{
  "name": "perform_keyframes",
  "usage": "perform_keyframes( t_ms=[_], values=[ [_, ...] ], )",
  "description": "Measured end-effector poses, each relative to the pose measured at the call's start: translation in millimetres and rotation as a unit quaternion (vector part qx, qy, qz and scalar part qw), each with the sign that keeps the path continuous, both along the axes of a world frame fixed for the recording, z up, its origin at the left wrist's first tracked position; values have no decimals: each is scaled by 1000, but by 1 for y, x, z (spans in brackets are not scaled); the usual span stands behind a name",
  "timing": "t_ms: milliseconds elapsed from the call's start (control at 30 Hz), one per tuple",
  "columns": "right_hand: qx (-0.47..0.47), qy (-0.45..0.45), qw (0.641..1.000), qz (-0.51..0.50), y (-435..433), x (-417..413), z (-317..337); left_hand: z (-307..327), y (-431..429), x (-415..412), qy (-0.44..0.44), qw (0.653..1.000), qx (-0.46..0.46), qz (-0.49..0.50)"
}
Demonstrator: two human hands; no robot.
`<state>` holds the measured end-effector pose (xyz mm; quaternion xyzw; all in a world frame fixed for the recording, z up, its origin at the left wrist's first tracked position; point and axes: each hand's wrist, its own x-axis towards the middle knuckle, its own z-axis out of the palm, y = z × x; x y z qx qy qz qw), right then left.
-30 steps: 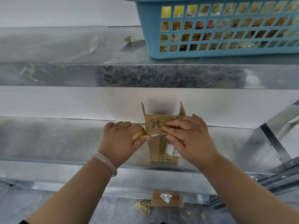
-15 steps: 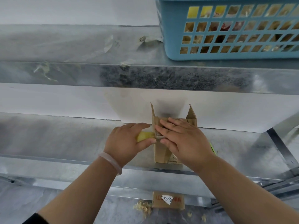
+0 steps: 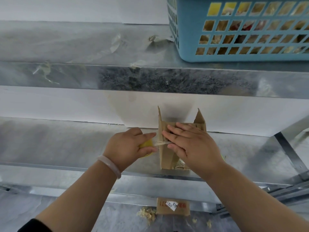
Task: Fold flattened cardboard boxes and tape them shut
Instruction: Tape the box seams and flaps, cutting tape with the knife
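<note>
**Taping the little box shut, mid-strip**

The left hand has its grip clenched around a yellow tape roll, just left of the box. The right hand isn't gripping anything: it lies flat with fingers spread, pressing the folded flaps and the tape end down on the small cardboard box. A short stretch of clear tape runs taut between roll and box.

To do this bit well, I'd say keep that strip tight and low, hold the flaps flush under the palm, then smooth outward so no bubbles or wrinkles form. Thin tape likes to twist on itself.

The box stands on the metal shelf, close to its near edge, two far flaps sticking up. Cardboard looks matte and a bit worn; the shelf is shiny and scuffed. A blue plastic lattice basket sits on the upper shelf, far right.
</note>
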<state>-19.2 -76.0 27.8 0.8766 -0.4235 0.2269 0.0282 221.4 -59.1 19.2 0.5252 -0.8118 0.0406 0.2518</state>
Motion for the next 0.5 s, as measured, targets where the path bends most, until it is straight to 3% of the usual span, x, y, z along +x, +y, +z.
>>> perform_keyframes(
  t_ms=[133, 267, 400, 500],
  values=[
    [-3, -8, 1000, -11, 0, -2, 0, 5, 0, -1, 19, 1000, 7, -16],
    [-1, -3, 1000, -12, 0, -2, 1, 7, 2, 3, 109, 991, 74, -16],
    [-9, 8, 1000, -13, 1, 1, 1, 0, 1, -1, 32, 999, -2, -12],
    [-2, 4, 1000, -17, 1, 0, 2, 1, -1, -2, 24, 1000, -11, -9]
  ],
)
